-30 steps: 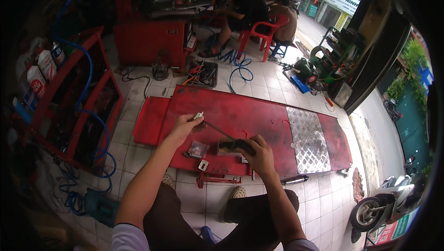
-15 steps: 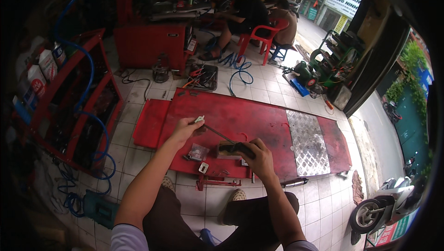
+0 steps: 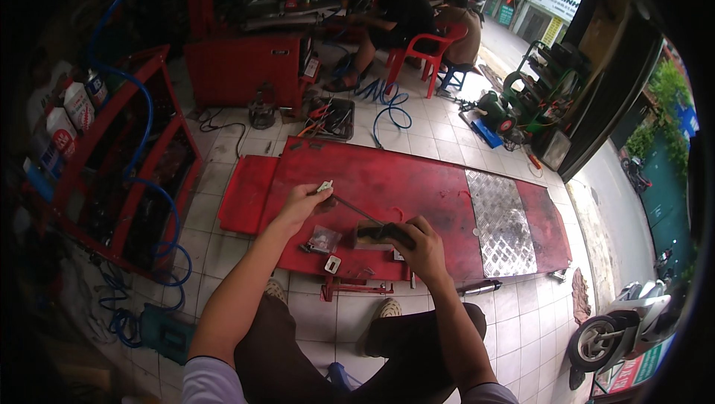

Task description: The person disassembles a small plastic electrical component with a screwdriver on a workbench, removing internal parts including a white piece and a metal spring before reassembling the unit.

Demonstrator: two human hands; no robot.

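My left hand [image 3: 304, 205] pinches a small white part [image 3: 324, 187] above a red lift platform [image 3: 417, 188]. My right hand [image 3: 422, 244] grips the dark handle of a long thin tool [image 3: 365, 215], whose shaft runs up and left to the white part. Below my left hand, a small clear plastic bag [image 3: 324, 239] and a small white piece [image 3: 332, 263] lie on the platform. My knees and shoes show at the platform's near edge.
A red shelf rack [image 3: 141, 151] with bottles and blue hoses stands at the left. A red tool cabinet [image 3: 246, 69] is behind, with a tray of tools [image 3: 331, 117] on the floor. A person sits on a red chair [image 3: 421, 54]. A scooter [image 3: 618, 329] is parked at the lower right.
Both hands hold nearly the same position over the platform; the left hand with the white part has shifted slightly.
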